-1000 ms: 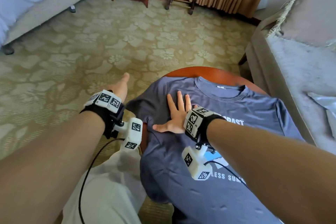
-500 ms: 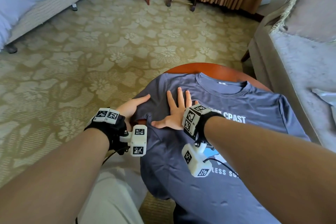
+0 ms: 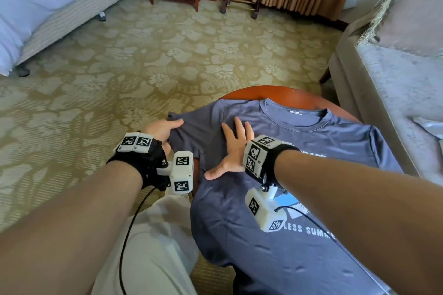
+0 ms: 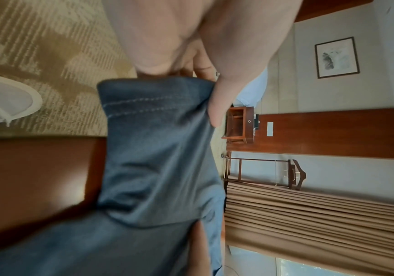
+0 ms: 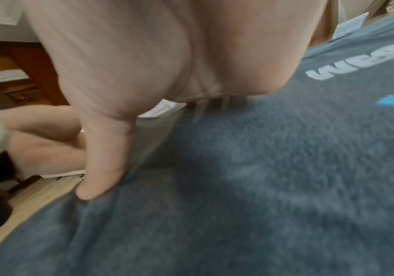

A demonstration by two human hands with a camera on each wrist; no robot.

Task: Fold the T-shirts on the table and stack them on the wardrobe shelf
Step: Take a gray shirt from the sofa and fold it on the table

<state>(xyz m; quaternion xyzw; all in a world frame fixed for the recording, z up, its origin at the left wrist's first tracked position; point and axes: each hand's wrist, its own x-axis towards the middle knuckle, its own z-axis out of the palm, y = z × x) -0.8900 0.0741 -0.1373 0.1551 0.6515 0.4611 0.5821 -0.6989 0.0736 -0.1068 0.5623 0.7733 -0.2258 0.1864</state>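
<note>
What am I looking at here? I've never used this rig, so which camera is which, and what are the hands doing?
No machine here: a person wears three cameras. The wide picture comes from the head; the other two look along each wrist. A grey T-shirt lies spread over a round wooden table. The left hand pinches the shirt's sleeve at its hem. The right hand lies flat on the shirt, fingers spread, holding nothing.
</note>
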